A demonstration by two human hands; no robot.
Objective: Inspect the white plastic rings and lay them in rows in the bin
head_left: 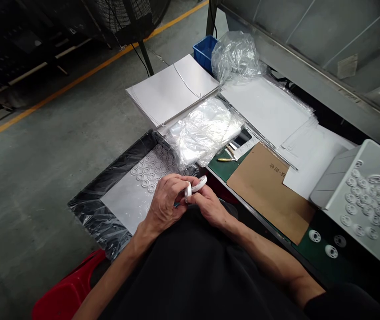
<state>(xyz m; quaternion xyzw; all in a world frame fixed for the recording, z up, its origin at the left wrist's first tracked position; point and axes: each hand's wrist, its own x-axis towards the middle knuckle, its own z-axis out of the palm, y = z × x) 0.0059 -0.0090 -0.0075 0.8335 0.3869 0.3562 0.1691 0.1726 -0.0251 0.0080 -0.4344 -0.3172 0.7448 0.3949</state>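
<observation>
Grey workshop floor (86,129), green table (223,170), cardboard (270,191) printed with Chinese characters.

Head view: 回收 seems readable, the rest unclear; left hand (167,200) and right hand (207,201), both hands' fingers curled closed, grip white rings (188,192) before a dark shirt (183,266), between a black-lined box (92,218) and the table.

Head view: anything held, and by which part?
Two white round parts, held by their rims, between the left hand and the right hand; which hand grips which cannot be told.
</observation>
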